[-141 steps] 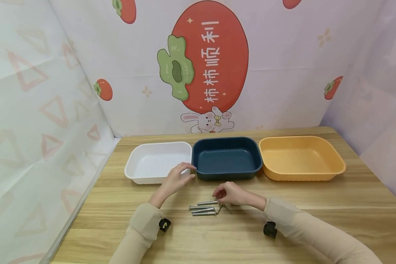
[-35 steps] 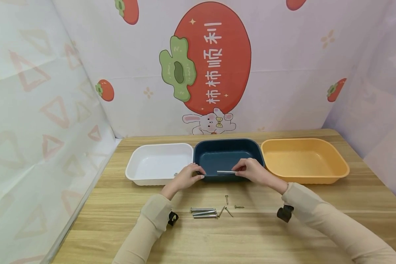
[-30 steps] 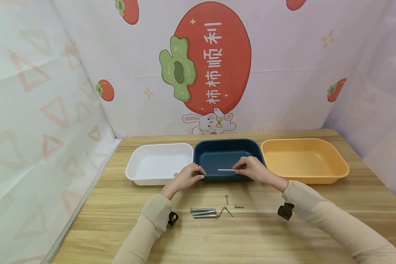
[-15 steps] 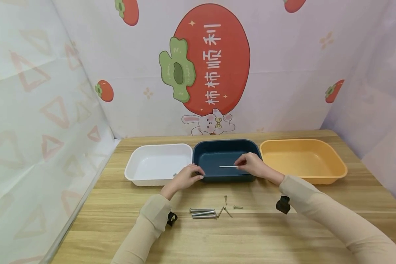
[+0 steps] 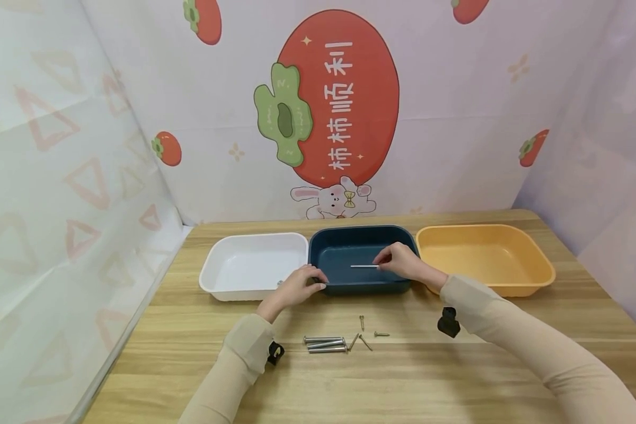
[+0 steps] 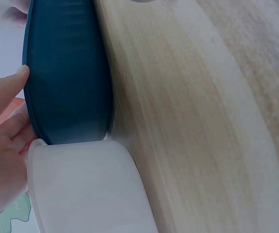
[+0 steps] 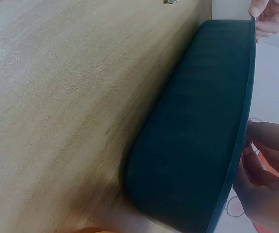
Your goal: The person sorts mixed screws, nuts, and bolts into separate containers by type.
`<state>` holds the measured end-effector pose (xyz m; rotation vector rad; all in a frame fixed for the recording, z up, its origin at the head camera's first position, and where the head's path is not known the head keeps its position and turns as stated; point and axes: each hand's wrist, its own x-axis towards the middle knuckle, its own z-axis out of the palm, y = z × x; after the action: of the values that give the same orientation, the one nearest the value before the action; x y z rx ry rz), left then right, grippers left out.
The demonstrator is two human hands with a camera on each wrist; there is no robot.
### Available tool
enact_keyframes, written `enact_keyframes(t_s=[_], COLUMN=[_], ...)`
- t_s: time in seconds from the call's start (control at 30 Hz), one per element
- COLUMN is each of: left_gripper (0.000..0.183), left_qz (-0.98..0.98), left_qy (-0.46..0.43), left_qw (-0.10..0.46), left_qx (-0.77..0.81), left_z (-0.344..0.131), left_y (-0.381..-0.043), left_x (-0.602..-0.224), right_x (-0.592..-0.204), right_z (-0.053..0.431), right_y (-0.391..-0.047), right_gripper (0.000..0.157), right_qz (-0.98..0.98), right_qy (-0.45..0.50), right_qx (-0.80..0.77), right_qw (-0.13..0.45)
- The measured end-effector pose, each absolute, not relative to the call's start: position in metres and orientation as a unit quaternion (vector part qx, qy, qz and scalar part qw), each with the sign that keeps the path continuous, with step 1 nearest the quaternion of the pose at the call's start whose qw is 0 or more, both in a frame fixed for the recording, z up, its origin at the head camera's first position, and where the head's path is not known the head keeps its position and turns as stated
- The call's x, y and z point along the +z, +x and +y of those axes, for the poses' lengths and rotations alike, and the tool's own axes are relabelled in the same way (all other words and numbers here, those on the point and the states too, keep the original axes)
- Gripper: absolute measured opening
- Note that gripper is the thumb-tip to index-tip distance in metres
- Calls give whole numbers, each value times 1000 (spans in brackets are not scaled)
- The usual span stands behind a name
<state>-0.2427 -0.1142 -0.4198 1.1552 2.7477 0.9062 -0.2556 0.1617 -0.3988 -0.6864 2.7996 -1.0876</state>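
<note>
My right hand [image 5: 397, 259] pinches a long silver bolt [image 5: 364, 266] by one end, level, over the dark blue tray [image 5: 324, 290]. Its head end is hidden by the fingers. At that tray's front left corner my left hand [image 5: 298, 285] holds the rim, and the left wrist view shows the thumb [image 6: 19, 75] on the outside with the fingers behind. On the table in front lie three long bolts [image 5: 325, 345] side by side. Several small screws are scattered to their right, among them one upright in view [image 5: 362, 322] and one lying sideways [image 5: 383, 334].
A white tray [image 5: 217, 296] touches the blue one on the left, with a small metal piece [image 5: 280, 282] partly hidden by my left hand. To the right stands a yellow tray [image 5: 540, 277]. Behind the wooden table [image 5: 403, 383] hangs a printed cloth.
My right hand has lifted a bolt from the table and carried it over the blue tray, lately moving slightly farther in. My left hand has settled onto the tray's rim.
</note>
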Motion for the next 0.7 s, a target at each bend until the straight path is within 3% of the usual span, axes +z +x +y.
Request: enact_keyframes(t_s=[0.3,0.7], left_gripper=[10,11], left_qz=[881,882], left_qy=[374,373], left_qw=[10,14], left_qx=[290,289], left_z=[-114,-114], left_y=[-241,-243], left_x=[-420,-419], right_x=[-396,-388], right_z=[159,150], right_y=[-254,-231], right_gripper=[24,18], right_qz=[902,880], right_qy=[-233,-275], right_qx=[-362,-384], right_qw=[31,47])
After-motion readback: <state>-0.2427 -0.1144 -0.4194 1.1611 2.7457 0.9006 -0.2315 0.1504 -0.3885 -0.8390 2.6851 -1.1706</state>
